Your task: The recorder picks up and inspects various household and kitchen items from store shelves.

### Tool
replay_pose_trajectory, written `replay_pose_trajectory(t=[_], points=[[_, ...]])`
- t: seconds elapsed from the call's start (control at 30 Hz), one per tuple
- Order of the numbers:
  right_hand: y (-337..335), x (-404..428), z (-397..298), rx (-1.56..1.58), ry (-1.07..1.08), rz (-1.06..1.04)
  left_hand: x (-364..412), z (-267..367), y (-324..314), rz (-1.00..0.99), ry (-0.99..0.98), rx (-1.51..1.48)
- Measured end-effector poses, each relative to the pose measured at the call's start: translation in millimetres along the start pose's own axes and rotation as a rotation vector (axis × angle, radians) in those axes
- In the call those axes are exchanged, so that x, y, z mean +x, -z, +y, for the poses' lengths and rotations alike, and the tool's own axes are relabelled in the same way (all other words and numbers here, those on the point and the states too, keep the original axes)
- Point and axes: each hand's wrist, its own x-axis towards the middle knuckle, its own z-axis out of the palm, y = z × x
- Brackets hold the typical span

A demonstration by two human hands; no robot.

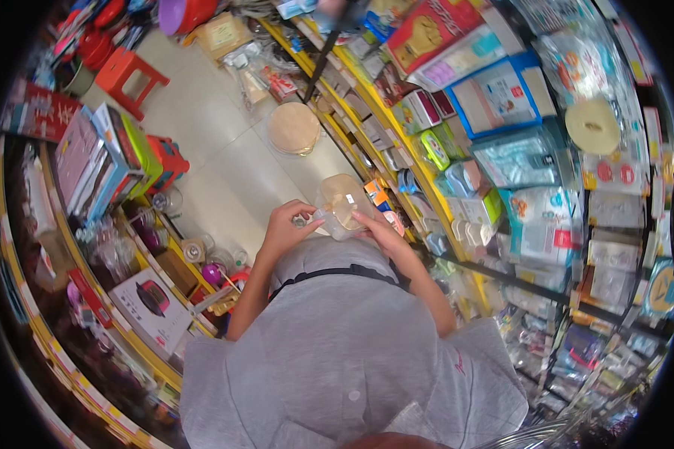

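Observation:
A clear plastic package [340, 203] with a pale, rounded content and a small white label is held in front of my waist. My right hand [383, 231] grips its lower right side, the thumb lying on top. At its left edge is my left hand [293, 224], thumb and fingers curved toward the plastic; whether they pinch it cannot be told. Beyond the package, a round tan wrapped stack [295, 128] rests on the tiled floor.
Yellow-edged shelves [421, 168] with packaged goods rise on the right. Shelves [70, 252] with boxes and glassware line the left. A red plastic stool [130, 81] stands at the upper left. Cardboard-coloured packages [224, 35] lie at the aisle's far end.

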Motion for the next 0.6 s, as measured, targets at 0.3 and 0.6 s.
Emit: replay_pose_trajectory(t=[0.3, 0.6], points=[[46, -31, 34, 0.178, 0.029, 0.120, 34, 36, -43, -0.126, -0.091, -0.041], [111, -64, 80, 0.156, 0.123, 0.146, 29, 67, -115, -0.315, -0.091, 0.066]])
